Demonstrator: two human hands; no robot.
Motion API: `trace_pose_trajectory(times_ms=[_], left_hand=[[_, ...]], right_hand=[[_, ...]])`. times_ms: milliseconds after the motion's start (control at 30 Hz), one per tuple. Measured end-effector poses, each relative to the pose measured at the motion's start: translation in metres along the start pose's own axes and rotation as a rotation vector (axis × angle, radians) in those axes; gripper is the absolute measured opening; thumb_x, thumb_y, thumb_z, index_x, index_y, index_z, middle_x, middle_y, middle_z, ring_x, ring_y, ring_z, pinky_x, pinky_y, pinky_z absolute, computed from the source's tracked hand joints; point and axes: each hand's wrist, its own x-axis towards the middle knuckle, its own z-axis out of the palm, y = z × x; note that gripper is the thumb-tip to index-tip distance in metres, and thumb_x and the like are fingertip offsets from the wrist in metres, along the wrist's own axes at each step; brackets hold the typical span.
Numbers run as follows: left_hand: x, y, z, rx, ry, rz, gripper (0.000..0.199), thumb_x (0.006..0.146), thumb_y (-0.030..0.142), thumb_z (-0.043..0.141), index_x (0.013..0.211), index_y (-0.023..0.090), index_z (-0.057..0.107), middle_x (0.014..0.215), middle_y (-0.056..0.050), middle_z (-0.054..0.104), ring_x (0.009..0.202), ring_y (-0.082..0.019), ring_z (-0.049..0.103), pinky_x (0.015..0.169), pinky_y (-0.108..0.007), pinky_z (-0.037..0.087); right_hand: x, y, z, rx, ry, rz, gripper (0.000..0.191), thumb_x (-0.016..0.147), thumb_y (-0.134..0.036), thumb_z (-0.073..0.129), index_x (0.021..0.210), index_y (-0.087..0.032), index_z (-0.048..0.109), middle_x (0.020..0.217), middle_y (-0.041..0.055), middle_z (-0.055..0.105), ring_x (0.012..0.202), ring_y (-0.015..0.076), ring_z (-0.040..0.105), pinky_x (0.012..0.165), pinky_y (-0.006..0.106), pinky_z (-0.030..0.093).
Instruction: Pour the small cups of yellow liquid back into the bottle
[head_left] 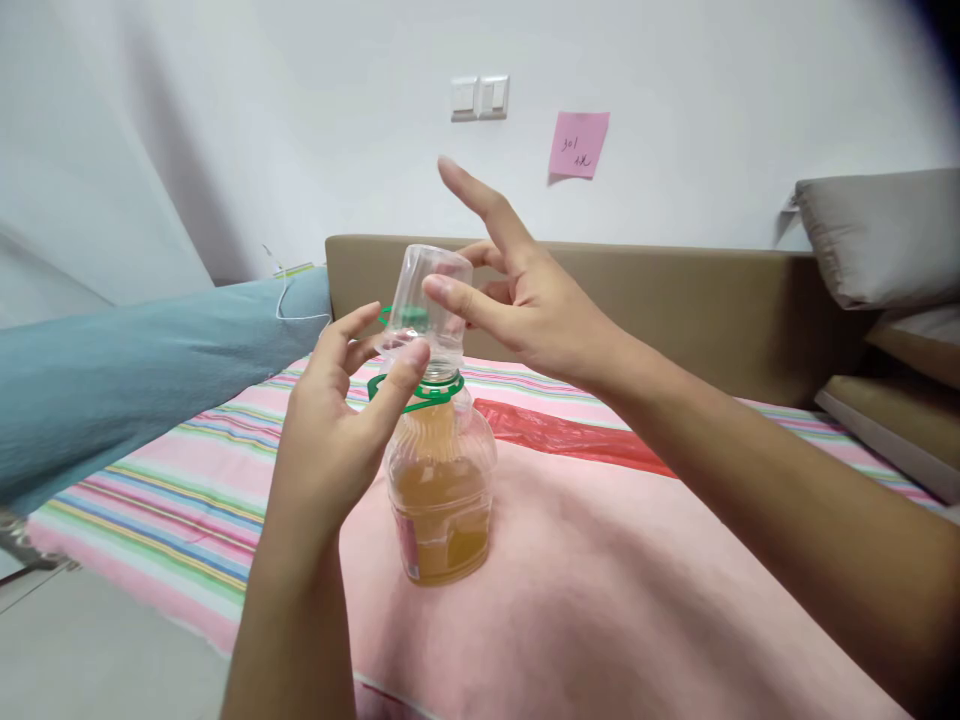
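A clear plastic cup (444, 268) is upside down and slightly tilted over the neck of a large clear bottle (441, 490). Amber liquid fills the bottle's lower part, and a green ring handle (431, 392) circles its neck. Something green, perhaps the cap, shows through the cup wall. My right hand (525, 290) pinches the cup's upper part between thumb and bent fingers, its index finger raised. With thumb in front and fingers behind, my left hand (345, 410) grips the cup near its rim. The bottle stands upright on pink cloth.
Behind the bottle lies a red plastic bag (570, 435) on the striped bedsheet (172, 500). A brown headboard (660, 300) stands against the wall. Blue bedding (150, 350) is at left, and grey cushions (892, 240) are stacked at right. A pink note (579, 145) hangs beside wall switches (480, 98).
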Motion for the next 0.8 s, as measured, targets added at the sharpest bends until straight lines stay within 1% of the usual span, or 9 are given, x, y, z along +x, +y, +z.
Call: trace_pose_trajectory(times_ms=[100,233,300,433,533,600,633,733,800], left_hand=[[-0.0001,0.0007,0.0000,-0.018,-0.012,0.002,0.065,0.089,0.054,0.082,0.144,0.027,0.060,0.136,-0.010,0.072,0.134,-0.035,0.064,0.115,-0.055,0.051],[-0.0003,0.0009,0.0000,-0.015,-0.012,0.000,0.065,0.089,0.055,0.082,0.144,0.029,0.060,0.147,-0.009,0.066,0.137,-0.034,0.062,0.117,-0.053,0.050],[-0.0007,0.0004,-0.0002,-0.018,-0.010,0.001,0.063,0.090,0.055,0.081,0.144,0.030,0.060,0.147,-0.008,0.066,0.139,-0.035,0.060,0.117,-0.053,0.050],[-0.0008,-0.0017,-0.0006,-0.018,-0.020,0.009,0.062,0.091,0.054,0.080,0.144,0.031,0.059,0.143,-0.008,0.068,0.138,-0.034,0.060,0.118,-0.055,0.048],[-0.0002,-0.0033,-0.0006,-0.023,-0.017,0.025,0.061,0.091,0.054,0.080,0.143,0.031,0.060,0.141,-0.009,0.069,0.137,-0.035,0.061,0.117,-0.055,0.049],[0.0002,-0.0039,-0.0006,-0.032,-0.014,0.038,0.061,0.090,0.054,0.081,0.143,0.031,0.060,0.138,-0.010,0.071,0.136,-0.035,0.061,0.116,-0.055,0.050],[0.0003,-0.0041,-0.0005,-0.035,-0.016,0.038,0.061,0.091,0.054,0.081,0.143,0.031,0.060,0.136,-0.010,0.072,0.136,-0.035,0.062,0.115,-0.055,0.050],[0.0001,-0.0042,-0.0001,-0.038,-0.011,0.039,0.058,0.091,0.053,0.080,0.142,0.032,0.060,0.137,-0.009,0.071,0.136,-0.034,0.062,0.115,-0.054,0.051],[-0.0001,-0.0041,0.0001,-0.039,-0.007,0.042,0.059,0.091,0.052,0.081,0.142,0.032,0.060,0.140,-0.009,0.069,0.135,-0.034,0.063,0.115,-0.054,0.052]], right_hand=[[-0.0007,-0.0017,0.0000,-0.030,-0.017,-0.018,0.049,0.101,-0.045,0.068,0.147,-0.032,0.059,0.135,0.0023,0.066,0.101,0.0173,0.070,0.093,0.033,0.061],[-0.0025,0.0006,0.0009,-0.027,0.027,-0.009,0.071,0.101,-0.042,0.069,0.163,-0.037,0.035,0.128,0.0013,0.066,0.098,0.0159,0.071,0.093,0.033,0.061],[-0.0021,0.0032,0.0013,-0.025,0.042,-0.003,0.078,0.101,-0.041,0.069,0.166,-0.038,0.028,0.125,0.0012,0.066,0.094,0.0146,0.071,0.092,0.032,0.061],[0.0005,0.0053,0.0010,-0.021,0.021,0.004,0.071,0.100,-0.045,0.071,0.162,-0.036,0.038,0.128,0.0011,0.065,0.091,0.0137,0.071,0.091,0.031,0.061],[0.0009,0.0020,-0.0001,0.002,0.023,0.019,0.064,0.095,-0.052,0.075,0.152,-0.036,0.052,0.127,0.0016,0.066,0.096,0.0165,0.071,0.090,0.032,0.062],[0.0003,-0.0004,-0.0007,0.013,0.011,0.034,0.061,0.092,-0.054,0.077,0.148,-0.035,0.058,0.125,0.0025,0.067,0.096,0.0183,0.071,0.090,0.033,0.062],[-0.0002,-0.0011,-0.0009,0.018,0.011,0.036,0.064,0.092,-0.054,0.078,0.149,-0.036,0.057,0.123,0.0024,0.067,0.095,0.0182,0.071,0.090,0.034,0.062],[-0.0013,-0.0010,-0.0005,0.045,0.041,0.029,0.079,0.090,-0.050,0.081,0.159,-0.041,0.043,0.119,0.0000,0.067,0.091,0.0154,0.071,0.091,0.033,0.062],[-0.0015,-0.0003,0.0001,0.062,0.029,0.028,0.073,0.091,-0.050,0.080,0.156,-0.040,0.048,0.121,0.0000,0.068,0.094,0.0156,0.071,0.091,0.033,0.061]])
